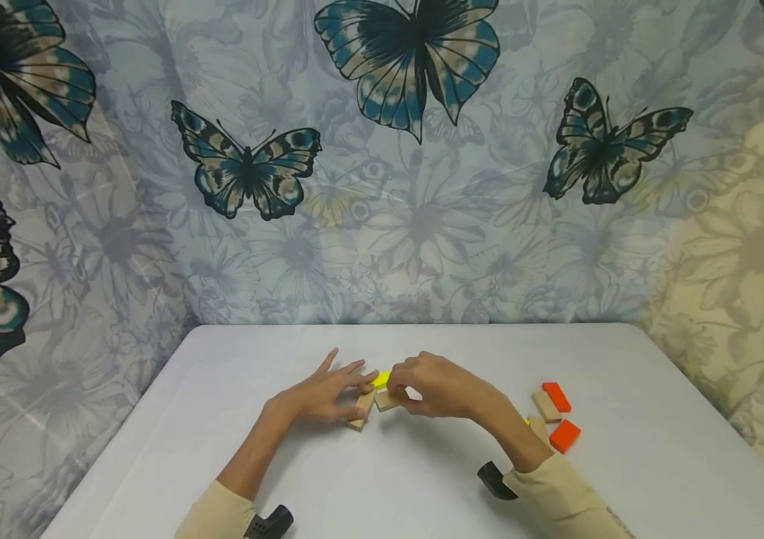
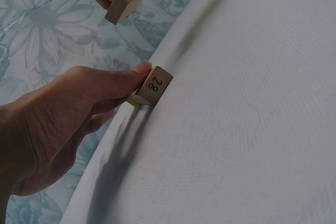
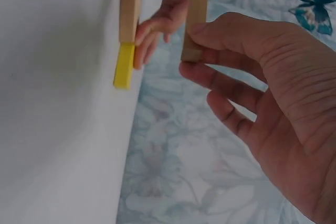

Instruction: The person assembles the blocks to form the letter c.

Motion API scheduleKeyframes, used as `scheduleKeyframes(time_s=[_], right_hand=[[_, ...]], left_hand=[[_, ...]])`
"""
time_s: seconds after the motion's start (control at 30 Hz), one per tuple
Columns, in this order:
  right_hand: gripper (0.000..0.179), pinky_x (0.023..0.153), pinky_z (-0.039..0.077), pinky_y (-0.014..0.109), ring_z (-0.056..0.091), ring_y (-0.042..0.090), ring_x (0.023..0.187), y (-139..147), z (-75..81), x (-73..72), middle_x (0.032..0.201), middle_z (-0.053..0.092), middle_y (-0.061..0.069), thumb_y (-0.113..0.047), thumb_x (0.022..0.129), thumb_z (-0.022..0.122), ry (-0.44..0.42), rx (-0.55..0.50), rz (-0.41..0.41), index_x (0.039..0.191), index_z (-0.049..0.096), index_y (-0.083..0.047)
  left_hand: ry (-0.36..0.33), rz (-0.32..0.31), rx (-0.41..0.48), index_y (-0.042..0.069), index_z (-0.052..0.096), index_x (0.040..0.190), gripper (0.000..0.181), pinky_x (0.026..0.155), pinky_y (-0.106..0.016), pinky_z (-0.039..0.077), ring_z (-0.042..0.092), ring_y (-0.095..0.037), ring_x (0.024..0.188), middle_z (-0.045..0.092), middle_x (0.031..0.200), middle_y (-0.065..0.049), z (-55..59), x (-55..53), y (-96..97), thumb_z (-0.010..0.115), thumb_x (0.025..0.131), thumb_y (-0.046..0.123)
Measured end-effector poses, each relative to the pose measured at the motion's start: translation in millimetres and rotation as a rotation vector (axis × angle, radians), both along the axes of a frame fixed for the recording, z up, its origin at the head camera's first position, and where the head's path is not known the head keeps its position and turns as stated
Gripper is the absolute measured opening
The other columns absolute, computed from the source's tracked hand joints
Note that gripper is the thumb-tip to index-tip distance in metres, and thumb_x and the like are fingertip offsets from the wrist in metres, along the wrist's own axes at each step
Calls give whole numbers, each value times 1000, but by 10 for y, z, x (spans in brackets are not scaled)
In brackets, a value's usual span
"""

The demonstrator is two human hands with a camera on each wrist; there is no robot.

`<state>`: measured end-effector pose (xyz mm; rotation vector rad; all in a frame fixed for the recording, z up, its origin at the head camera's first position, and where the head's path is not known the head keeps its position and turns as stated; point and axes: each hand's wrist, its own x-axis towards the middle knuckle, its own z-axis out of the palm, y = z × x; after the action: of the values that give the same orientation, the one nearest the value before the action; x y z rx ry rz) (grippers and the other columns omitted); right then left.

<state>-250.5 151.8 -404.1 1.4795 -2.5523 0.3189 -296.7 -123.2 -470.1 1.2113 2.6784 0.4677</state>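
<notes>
At about three o'clock from my right hand (image 1: pixel 432 385), two orange blocks (image 1: pixel 565 436) and two plain blocks (image 1: pixel 547 406) lie loosely grouped on the white table (image 1: pixel 395 486). My right forearm (image 1: pixel 517 430) crosses before them, partly covering a yellow piece (image 1: pixel 526 421). Behind the table hangs butterfly-patterned cloth (image 1: pixel 422 262).

Only my left wrist's view shows the "28" on the near end of the numbered block (image 2: pixel 154 85). From the head its far end is hidden under my fingertips; my right wrist's view shows it meeting the yellow block (image 3: pixel 124 66) end to end. Both wrist views show the pinched block (image 3: pixel 195 19) raised off the table.

My left hand (image 1: pixel 324 393) has its fingers spread, thumb and index touching the numbered block, which points from seven toward one o'clock; the yellow one leans toward two. My right thumb and fingertips pinch the other block, its long axis running roughly twelve to six in that wrist's view.
</notes>
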Motion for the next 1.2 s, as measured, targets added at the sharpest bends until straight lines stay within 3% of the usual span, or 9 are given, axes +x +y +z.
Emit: scheduleKeyframes(time_s=[0.17,0.37,0.53,0.7,0.8,0.93,1.07,1.2], right_hand=[[16,77,45,19,51,-2,75,-162,-72,73,79,65,-15,-15,90,81,-69,63,18,84,67,-22],[11,77,47,12,53,-2,76,-362,-206,148,84,69,-11,-16,95,77,-151,114,79,87,71,-20],[12,72,41,8,44,-4,75,-439,-305,178,80,59,-10,-18,95,78,-225,144,76,87,69,-18],[12,76,48,10,53,-4,80,-454,-299,177,93,64,-13,-26,93,80,-345,196,51,98,71,-20],[14,90,54,16,62,-2,98,-404,-241,181,115,71,-14,-25,93,80,-300,246,49,106,76,-23],[27,103,52,22,61,2,122,-337,-184,186,136,67,-18,-17,91,81,-241,312,80,115,79,-30],[40,102,47,22,57,4,132,-310,-166,185,143,63,-21,-16,92,80,-198,359,124,127,76,-34],[48,97,44,23,53,8,131,-271,-157,198,147,58,-21,-18,94,78,-138,407,153,138,69,-36]], left_hand=[[4,-7,0,16,44,159,70,131,-70,-1,32,-34,161,68,144,1,-7,5,-5,61,102,51],[-7,4,-6,19,42,161,72,130,-72,0,32,-33,161,59,155,0,-15,10,-23,61,101,54],[-2,2,-16,22,40,162,70,131,-71,-1,29,-33,162,54,160,2,-22,-13,-19,59,102,54],[-9,-2,-13,21,43,160,67,130,-72,-1,29,-33,162,57,157,2,-10,-10,-10,59,103,52],[-14,2,-13,20,45,159,67,131,-71,-1,29,-33,162,56,158,1,-7,1,-2,60,103,52],[-18,8,-16,19,42,161,69,131,-70,-2,30,-34,161,59,155,1,3,14,-1,59,103,52],[-26,16,-14,18,40,162,71,131,-70,-2,30,-34,161,62,152,1,9,13,-4,60,103,52],[-30,12,-8,18,43,161,69,132,-69,-4,29,-34,162,63,150,2,2,-1,1,60,103,51]])
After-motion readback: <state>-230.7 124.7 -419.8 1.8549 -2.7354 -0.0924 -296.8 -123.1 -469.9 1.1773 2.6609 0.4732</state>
